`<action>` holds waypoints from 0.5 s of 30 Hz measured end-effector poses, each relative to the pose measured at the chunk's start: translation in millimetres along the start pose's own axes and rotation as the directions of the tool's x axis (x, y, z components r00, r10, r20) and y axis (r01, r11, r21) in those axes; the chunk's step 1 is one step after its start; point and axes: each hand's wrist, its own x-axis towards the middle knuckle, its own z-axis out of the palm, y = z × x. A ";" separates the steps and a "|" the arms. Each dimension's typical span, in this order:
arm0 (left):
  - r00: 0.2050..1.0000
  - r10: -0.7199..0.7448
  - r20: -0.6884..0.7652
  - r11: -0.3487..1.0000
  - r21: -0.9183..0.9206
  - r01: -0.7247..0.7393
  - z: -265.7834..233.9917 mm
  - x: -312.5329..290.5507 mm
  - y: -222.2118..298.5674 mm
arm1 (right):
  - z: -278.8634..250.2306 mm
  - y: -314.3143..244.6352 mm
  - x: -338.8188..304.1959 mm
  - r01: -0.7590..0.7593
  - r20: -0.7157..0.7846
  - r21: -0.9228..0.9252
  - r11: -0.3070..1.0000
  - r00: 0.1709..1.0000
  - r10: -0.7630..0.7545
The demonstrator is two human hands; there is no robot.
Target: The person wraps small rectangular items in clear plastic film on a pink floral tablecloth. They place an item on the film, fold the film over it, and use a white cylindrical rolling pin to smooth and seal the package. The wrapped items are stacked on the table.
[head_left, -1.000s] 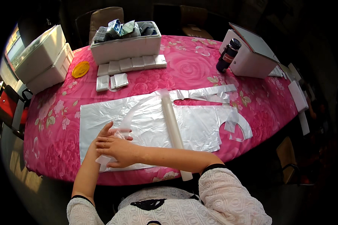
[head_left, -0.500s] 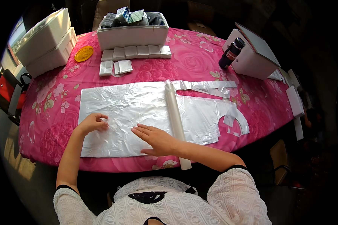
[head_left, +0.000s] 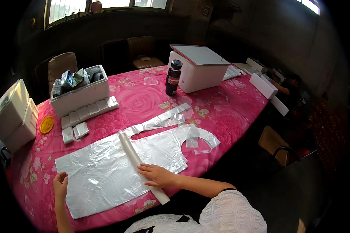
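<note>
A thin, silvery-white plastic apron lies flat on the table, its long strap and curved neck loop toward the far right. Across it rests a pale, translucent tube. My right hand lies on the tube's near half, fingers stretched out and not wrapped round it. By the apron's left edge is my left hand, its fingers loosely bent; nothing shows in them.
A pink flowered cloth covers the table. Folded silvery packets line a foam box of packages. A dark flask stands by a lidded white box. More foam boxes and a yellow disc sit left. Someone is far right.
The view has swung to the right. My right hand has moved from the apron onto the tube, and my left hand has shifted out to the apron's left edge.
</note>
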 end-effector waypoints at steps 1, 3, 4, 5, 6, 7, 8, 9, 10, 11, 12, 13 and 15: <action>0.998 0.060 0.010 0.998 0.034 -0.061 13.7 -4.4 13.2 | 0.9 2.2 -0.2 0.008 -0.006 0.010 1.000 1.000 -0.008; 0.992 0.084 0.099 0.990 0.104 -0.094 41.4 -9.3 33.2 | -1.2 4.5 -2.5 0.014 -0.024 0.020 1.000 1.000 -0.014; 0.980 0.119 0.157 0.984 0.110 -0.137 58.8 -10.2 40.5 | -4.6 5.5 -7.8 -0.001 -0.033 0.018 1.000 0.999 0.001; 0.968 0.157 0.196 0.974 0.133 -0.185 71.8 -15.1 54.5 | -6.9 7.2 -11.3 0.002 -0.018 0.032 0.999 1.000 -0.001; 0.959 0.171 0.225 0.966 0.155 -0.209 79.3 -21.5 67.3 | -7.3 10.4 -10.7 0.016 -0.011 0.045 0.999 1.000 -0.015; 0.949 0.193 0.248 0.961 0.149 -0.234 85.4 -26.4 72.3 | -8.1 10.6 -7.5 0.031 -0.001 0.040 0.999 1.000 -0.031; 0.935 0.220 0.279 0.956 0.128 -0.263 91.6 -31.5 74.5 | -11.4 9.0 -6.3 0.035 0.012 0.026 0.999 0.999 -0.036; 0.931 0.218 0.294 0.953 0.142 -0.268 96.9 -37.1 78.2 | -13.8 11.5 -4.0 0.057 0.028 0.012 0.998 0.998 -0.058; 0.925 0.216 0.313 0.949 0.156 -0.274 101.4 -42.6 80.9 | -13.1 10.8 -2.3 0.064 0.062 0.014 0.998 0.996 -0.065; 0.914 0.234 0.332 0.943 0.154 -0.297 106.3 -42.9 82.3 | -14.8 10.3 -1.7 0.076 0.084 -0.020 0.997 0.994 -0.074; 0.913 0.225 0.339 0.943 0.160 -0.292 107.0 -43.8 79.2 | -15.6 9.8 -1.0 0.088 0.104 -0.054 0.995 0.991 -0.082; 0.913 0.216 0.347 0.943 0.167 -0.287 107.1 -45.2 75.3 | -14.6 8.1 1.6 0.112 0.116 -0.054 0.992 0.988 -0.105; 0.919 0.184 0.349 0.955 0.156 -0.251 108.0 -47.7 69.0 | -8.9 2.4 9.3 0.153 0.139 -0.051 0.987 0.980 -0.145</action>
